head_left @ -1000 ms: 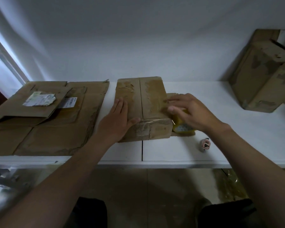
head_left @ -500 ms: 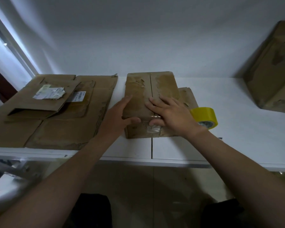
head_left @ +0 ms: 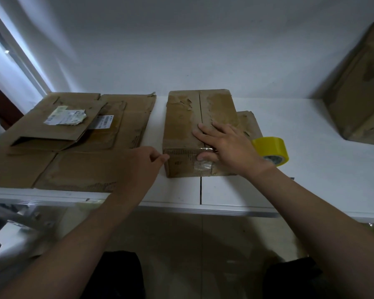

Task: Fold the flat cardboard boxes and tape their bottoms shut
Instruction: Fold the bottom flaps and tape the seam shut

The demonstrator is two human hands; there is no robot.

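Note:
A folded brown cardboard box (head_left: 181, 128) stands on the white table (head_left: 311, 169), its two flaps meeting in a centre seam. A strip of clear tape (head_left: 203, 166) crosses the near top edge and runs down the front face. My right hand (head_left: 227, 145) lies flat on the box's near right corner, fingers spread, thumb pressing the tape on the front face. My left hand (head_left: 143, 165) hovers just left of the box's near corner, fingers loosely curled, holding nothing. A yellow tape roll (head_left: 270, 148) stands on the table behind my right wrist.
Several flat cardboard boxes (head_left: 73, 143) are stacked at the left of the table, the top ones bearing white labels. Another flat piece (head_left: 249, 124) lies under the box's right side. A folded box (head_left: 361, 89) leans at the far right. The table edge runs close in front.
My left hand has come off the box's left side and pulled back to the left. My right hand stays pressed on the tape at the near edge.

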